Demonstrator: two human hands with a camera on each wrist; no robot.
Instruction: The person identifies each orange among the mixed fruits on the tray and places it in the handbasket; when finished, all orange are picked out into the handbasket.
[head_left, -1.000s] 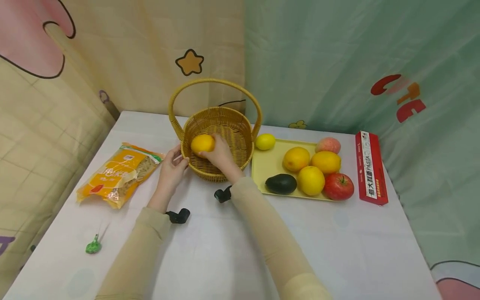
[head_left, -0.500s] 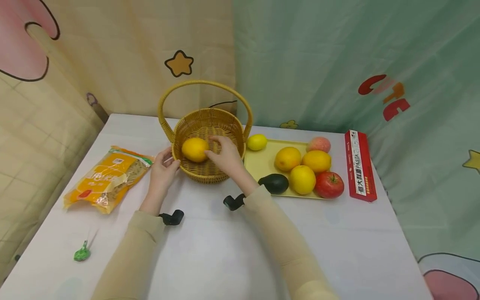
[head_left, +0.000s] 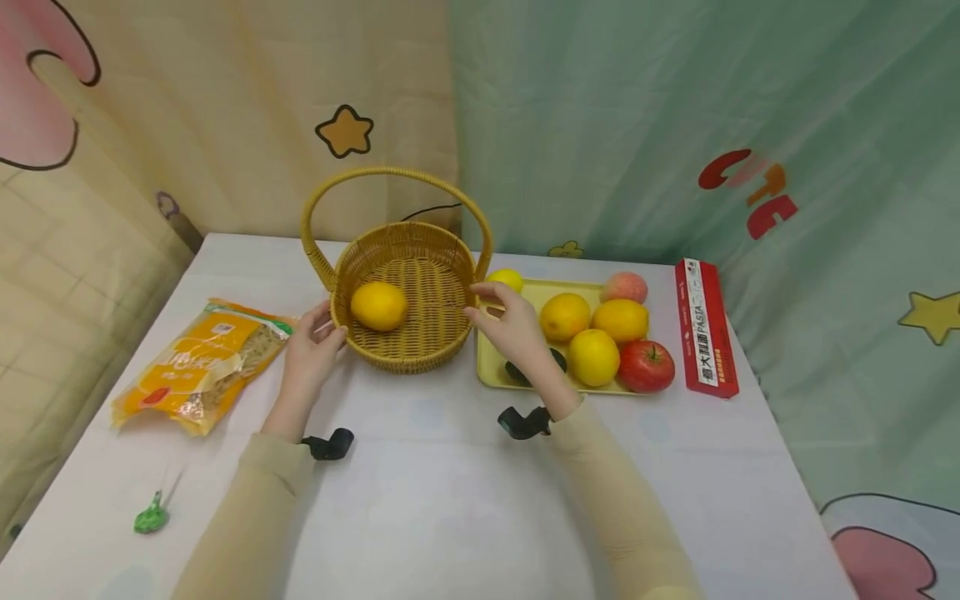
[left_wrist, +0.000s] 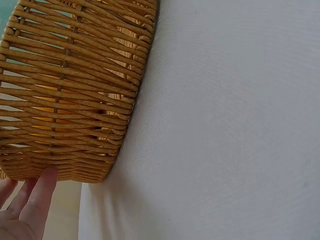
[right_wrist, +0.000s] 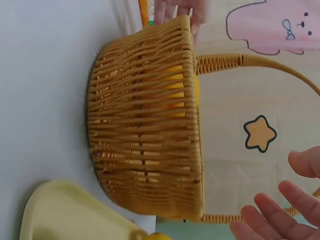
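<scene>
A round wicker basket (head_left: 405, 364) with a tall arched handle stands upright on the white table. Inside, toward its left, lies a yellow-orange oval fruit (head_left: 379, 306). My left hand (head_left: 309, 357) touches the basket's left side with extended fingers, and the left wrist view shows those fingertips (left_wrist: 48, 175) against the weave. Just off the right rim, my right hand (head_left: 517, 329) holds nothing, its fingers (right_wrist: 267, 205) spread and loosely bent in the right wrist view. Beneath that hand, a pale yellow tray (head_left: 487, 354) is partly hidden.
On the tray are several yellow fruits (head_left: 594, 357), a red apple (head_left: 647, 367), a peach (head_left: 624, 287) and a dark avocado (head_left: 557, 360). A red pasta box (head_left: 705, 327) lies at right. An orange food bag (head_left: 202, 362) and a small green piece (head_left: 151, 517) lie at left.
My right hand has let go of the yellow-orange fruit, leaving it in the basket, and has moved right, out past the rim. My left hand has stayed at the basket's left side.
</scene>
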